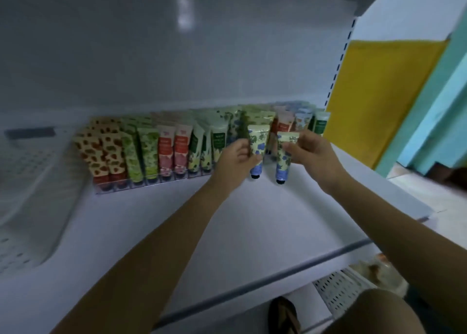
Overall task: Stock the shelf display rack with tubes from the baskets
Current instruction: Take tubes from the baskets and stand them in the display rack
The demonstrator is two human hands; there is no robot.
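Note:
A clear display rack (121,189) on the white shelf (227,222) holds rows of upright tubes: brown-spotted ones at the left, then green, pink and dark green ones. My left hand (236,158) grips a cream tube with a blue flower print (257,148), cap down, just in front of the rack's middle. My right hand (312,154) pinches a second tube of the same print (284,156), also cap down, a little to the right. Both tubes hang above the shelf. More tubes stand behind my hands, partly hidden.
A white perforated basket (27,202) sits on the shelf at the left. Another white basket (338,293) with tubes lies on the level below, at the lower right. A yellow panel (374,98) stands beyond the shelf's right upright.

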